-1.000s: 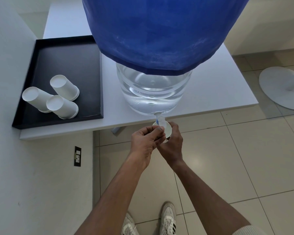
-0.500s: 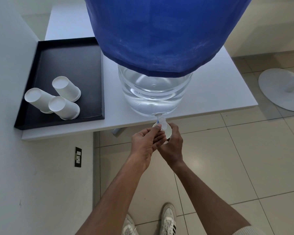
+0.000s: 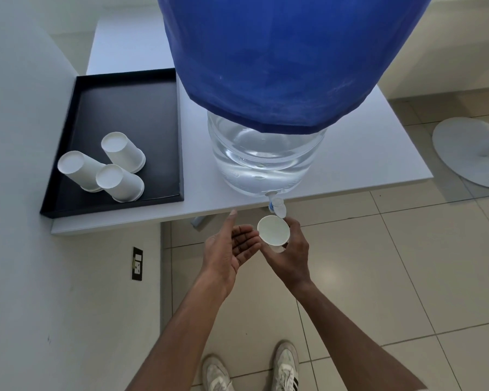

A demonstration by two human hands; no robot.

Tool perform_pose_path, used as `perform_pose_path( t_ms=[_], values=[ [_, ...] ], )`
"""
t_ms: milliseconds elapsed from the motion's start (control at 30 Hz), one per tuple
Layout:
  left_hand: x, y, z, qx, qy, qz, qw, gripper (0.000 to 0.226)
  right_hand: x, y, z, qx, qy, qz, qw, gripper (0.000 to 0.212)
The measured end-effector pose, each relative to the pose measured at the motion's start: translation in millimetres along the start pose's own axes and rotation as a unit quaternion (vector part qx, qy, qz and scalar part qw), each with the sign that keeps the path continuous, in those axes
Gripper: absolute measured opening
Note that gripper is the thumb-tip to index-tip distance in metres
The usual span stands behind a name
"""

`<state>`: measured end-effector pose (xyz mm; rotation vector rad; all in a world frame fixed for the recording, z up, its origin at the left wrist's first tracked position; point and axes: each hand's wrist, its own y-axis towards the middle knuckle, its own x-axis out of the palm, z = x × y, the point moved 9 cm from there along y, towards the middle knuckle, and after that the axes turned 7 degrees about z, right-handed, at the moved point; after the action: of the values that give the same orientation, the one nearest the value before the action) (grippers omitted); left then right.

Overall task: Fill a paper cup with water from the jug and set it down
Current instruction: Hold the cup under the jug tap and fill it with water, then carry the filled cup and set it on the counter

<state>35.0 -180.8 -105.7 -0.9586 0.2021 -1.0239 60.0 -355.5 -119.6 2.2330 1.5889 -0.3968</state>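
White table (image 3: 378, 142) against the wall carries the big water jug (image 3: 261, 162), clear body, top half under a blue cloth cover (image 3: 280, 57), standing right at the table's front edge with its small tap (image 3: 277, 206) hanging out past that edge. Black tray (image 3: 124, 108) on the table's left side, at the front-left corner; three white paper cups (image 3: 116, 170) upside down, bunched at the tray's front-left. Tiled floor below, a round white stand base (image 3: 469, 153) off to the right, wall socket (image 3: 137, 263) low on the left wall. Person's sneakers visible at bottom. Right hand (image 3: 291, 249) wrapped around the paper cup (image 3: 273, 230), fingers curled on its side, cup upright and mouth just under the tap spout, off the table over the floor. Left hand (image 3: 232, 244) spread open, palm up, holding nothing, just beside the cup, not on the tap. Can't tell the water level inside the cup; no stream visible. Risks, as judged: thin cup squeezed too hard buckles and slops; cup sits slightly forward of the spout so a stream could catch the rim and splash the floor; carrying it up to the table, a tilt spills it.
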Motion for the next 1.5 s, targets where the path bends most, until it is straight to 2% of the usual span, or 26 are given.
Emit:
perform_pose_path(
  t_ms=[233,400,633,900,1033,1200,1333,1500],
  values=[
    [-36,-12,5,0.003,0.078,0.041,0.996,0.035,-7,-24,-32,-0.012,0.000,-0.001,1.000,0.063],
    [-56,-30,15,-0.006,0.097,0.075,0.992,0.031,-13,-40,-87,-0.045,0.032,-0.029,0.998,0.064],
    [-54,-66,38,-0.047,0.052,-0.012,0.997,0.033,-16,-39,-179,-0.092,0.077,-0.091,0.989,0.064],
    [-33,-102,80,-0.016,-0.035,-0.081,0.996,0.040,-24,-30,-249,-0.126,0.078,-0.112,0.983,0.066],
    [-30,-106,86,-0.014,-0.043,-0.076,0.996,0.051,-27,-26,-254,-0.118,0.077,-0.116,0.983,0.066],
    [-23,-97,81,-0.018,-0.041,-0.074,0.996,0.032,-27,-22,-239,-0.104,0.072,-0.118,0.985,0.070],
    [-12,-88,68,-0.029,-0.036,-0.069,0.997,0.037,-35,-17,-220,-0.090,0.046,-0.104,0.989,0.076],
    [15,-81,50,-0.050,-0.027,-0.083,0.995,0.026,-56,-5,-205,-0.083,0.031,-0.081,0.993,0.071]
  ],
)
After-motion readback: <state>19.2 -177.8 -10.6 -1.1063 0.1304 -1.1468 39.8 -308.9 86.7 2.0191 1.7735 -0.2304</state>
